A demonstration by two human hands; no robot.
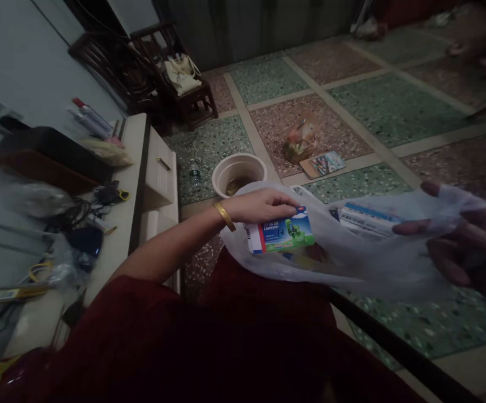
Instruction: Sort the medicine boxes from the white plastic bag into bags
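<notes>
1 Clarityne box (287, 232) in L fingers (283, 211)

two hands (263, 206), one Clarityne box (287, 232), two wooden chairs (199, 102), one basin (219, 180), one bracelet (225, 216)

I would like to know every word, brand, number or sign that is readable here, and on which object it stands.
"Clarityne": on the blue-and-green box under the left hand; the characters above it are blurred, its smaller print unreadable.
Blue-and-white box: print too small to read.
Bottle on the floor: label too blurred.
I can read no other text.
</notes>
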